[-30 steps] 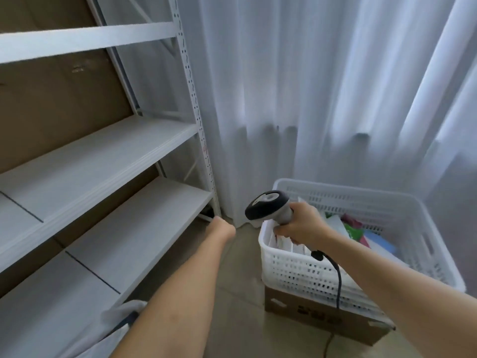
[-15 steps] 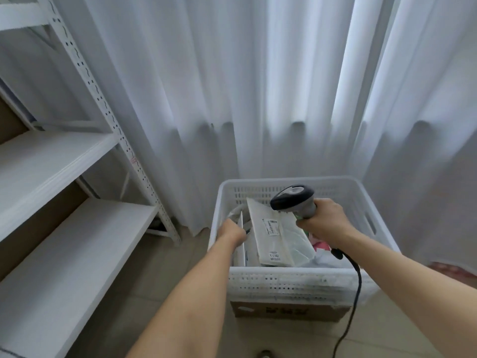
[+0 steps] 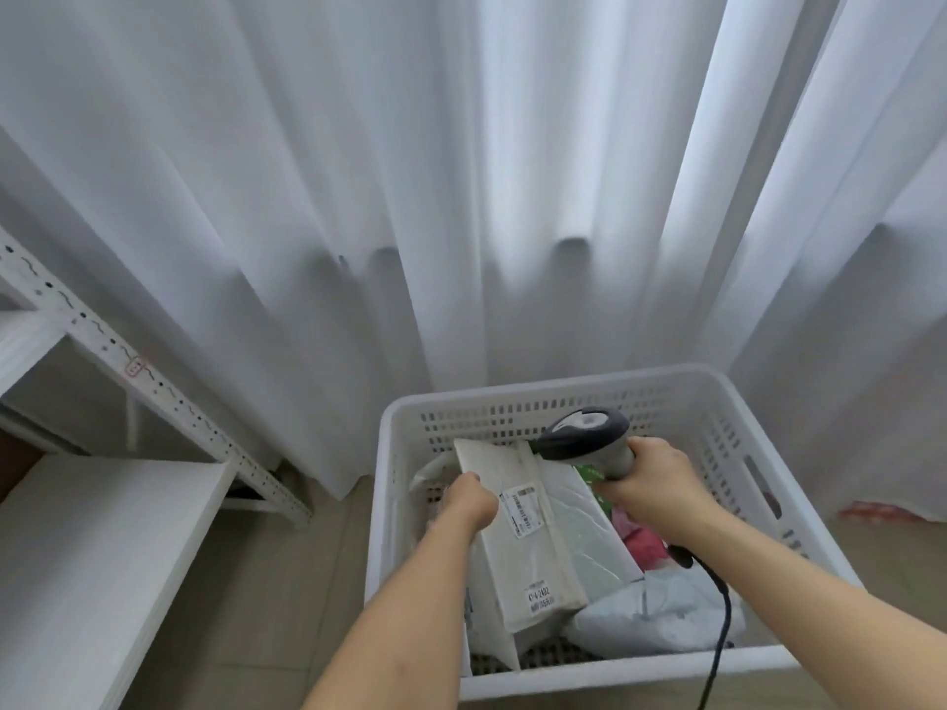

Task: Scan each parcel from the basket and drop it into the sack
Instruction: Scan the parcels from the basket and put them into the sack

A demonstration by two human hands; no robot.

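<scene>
I'm in a small stockroom or parcel-sorting room: white slotted metal shelving (image 3: 102, 345) stands to my left, a white plastic basket (image 3: 666, 397) of labelled mailer parcels (image 3: 522, 535) sits before me, and I hold a corded barcode scanner (image 3: 584, 438).

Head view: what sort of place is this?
Probably a small parcel-sorting room: a basket of labelled parcels, a corded scanner in the right hand, and shelving.

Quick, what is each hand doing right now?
Left hand: grips the edge of the white parcel in the basket.
Right hand: holds the scanner.
</scene>
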